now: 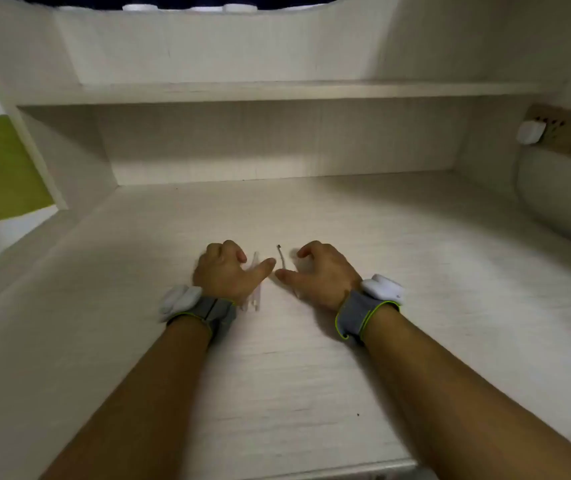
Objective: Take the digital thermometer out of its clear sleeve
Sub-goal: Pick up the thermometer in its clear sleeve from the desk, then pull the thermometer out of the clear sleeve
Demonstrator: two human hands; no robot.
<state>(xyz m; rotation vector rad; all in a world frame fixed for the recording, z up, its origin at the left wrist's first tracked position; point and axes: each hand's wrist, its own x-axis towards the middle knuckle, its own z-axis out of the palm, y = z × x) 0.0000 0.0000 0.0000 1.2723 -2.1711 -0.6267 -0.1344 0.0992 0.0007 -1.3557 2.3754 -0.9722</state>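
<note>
Both my hands are over the middle of the desk (pixel 311 375), well in from its front edge and short of the back panel under the shelf (pixel 277 90).

Left hand (pixel 223 271): fingers curled, thumb stretched toward the right. The clear sleeve (pixel 253 292) runs beneath the palm, one blurred end showing past the knuckles and the other toward the wrist. I cannot tell whether the fingers actually pinch it or only hover over it lying on the desk.

Right hand (pixel 320 273): half open, fingers arched, thumb pointing left so that its tip sits just beside the left thumb. The digital thermometer (pixel 282 257) shows as a thin pale stem with a dark tip, angled toward the back of the desk, its body hidden in the blur under my right fingers. Contact is likely, but a firm grip is not confirmed.

Judgement: the stem appears apart from the sleeve, with a gap between them, so the extraction step looks essentially done, or at its very end. Motion blur prevents certainty that the body is wholly clear.

Next move, as I judge it: draw the two hands apart along the thermometer's length, keep the stem straight so that it does not snag the sleeve mouth, then set both parts down separately near the desk centre.

Grey wrist bands with white modules on both wrists; no interference noted.
</note>
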